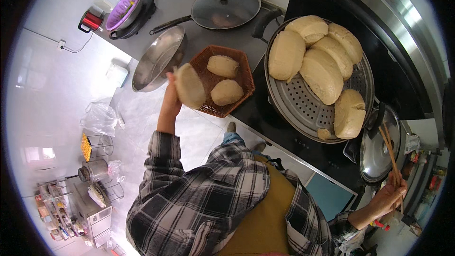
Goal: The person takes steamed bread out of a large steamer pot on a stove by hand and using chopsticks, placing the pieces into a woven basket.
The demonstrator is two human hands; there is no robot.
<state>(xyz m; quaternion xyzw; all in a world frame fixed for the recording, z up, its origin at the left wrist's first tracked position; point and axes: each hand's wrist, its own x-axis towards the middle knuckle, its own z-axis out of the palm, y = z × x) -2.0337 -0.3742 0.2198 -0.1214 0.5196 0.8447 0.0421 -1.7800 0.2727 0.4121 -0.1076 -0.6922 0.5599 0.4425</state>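
Observation:
My left hand [172, 94] holds a steamed bun [191, 86] by its outer side, over the left part of a brown woven basket [247, 94]; the bun is blurred. Two more buns [226, 92] lie inside the basket. To the right, a large round metal steamer tray [302, 106] with holes carries several big buns [321, 75], most of them pressed together at the top. A split bun [349, 114] and a small torn piece [323, 134] rest at its lower edge. Far right, my right hand [389, 193] grips a pair of wooden chopsticks [392, 149], their tips pointing up over a metal lid.
Left of the basket, a steel bowl [160, 58] stands tilted. Behind are a pan with a glass lid [226, 7] and a purple colander [122, 10]. The steamer sits on a black cooktop [284, 137]; a domed lid [378, 149] leans beside it. Wire racks stand at the lower left.

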